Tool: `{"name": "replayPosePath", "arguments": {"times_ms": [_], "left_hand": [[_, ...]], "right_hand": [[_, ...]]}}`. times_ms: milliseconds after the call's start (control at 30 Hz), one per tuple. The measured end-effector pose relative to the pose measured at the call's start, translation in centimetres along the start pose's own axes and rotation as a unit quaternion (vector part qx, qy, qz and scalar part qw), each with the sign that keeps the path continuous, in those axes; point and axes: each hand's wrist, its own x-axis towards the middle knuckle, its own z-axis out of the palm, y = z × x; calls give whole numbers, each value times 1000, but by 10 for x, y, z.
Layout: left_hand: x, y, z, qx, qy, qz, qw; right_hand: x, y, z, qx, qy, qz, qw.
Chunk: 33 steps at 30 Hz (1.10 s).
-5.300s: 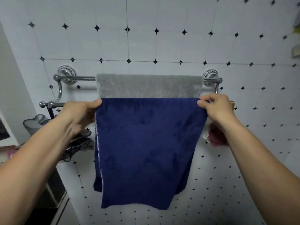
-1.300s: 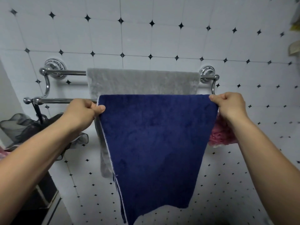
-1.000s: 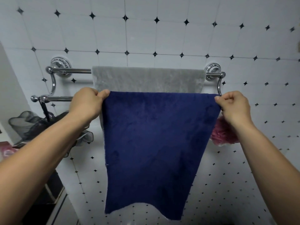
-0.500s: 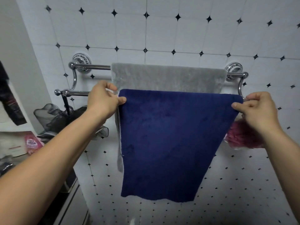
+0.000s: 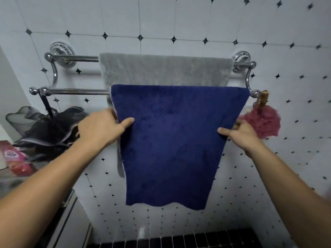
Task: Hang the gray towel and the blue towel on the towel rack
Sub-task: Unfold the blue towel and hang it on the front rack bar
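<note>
A chrome double towel rack (image 5: 77, 91) is fixed to the tiled wall. The gray towel (image 5: 164, 71) hangs over its upper back bar, mostly hidden below by the blue towel (image 5: 172, 144), which is draped over the lower front bar. My left hand (image 5: 102, 128) pinches the blue towel's left edge a little below the bar. My right hand (image 5: 239, 132) pinches its right edge at about the same height.
A black mesh bath puff (image 5: 48, 126) hangs from the rack's left end and a pink puff (image 5: 263, 122) from its right end. A pink bottle (image 5: 12, 156) lies on a shelf at the left. Dark floor tiles (image 5: 179, 240) show below.
The blue towel now lies over the front bar. Both hands have slid down from its top corners to its side edges. The view has shifted down and left.
</note>
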Motion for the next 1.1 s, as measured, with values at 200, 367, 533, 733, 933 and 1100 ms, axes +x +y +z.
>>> {"name": "replayPosePath", "arguments": {"times_ms": [200,367,533,733,933,1100], "left_hand": [[6,-10,36,-403,-49,-64,911],[-13,-9,48,-405,95,-31,909],[-4,-1,55,-541,-68,-37,838],[-25,-11,90,-564,-190,-65,801],[-69,-44,142,-525,-247,-136,803],[-70,-56,150,-566,-183,-157,789]], "right_hand": [[22,16,17,214,-65,-16,975],[5,67,33,227,-84,5,970],[0,86,37,218,-129,22,967],[-25,115,57,182,-199,47,962],[-54,168,84,120,-208,103,965],[-42,177,90,74,-135,125,980]]}}
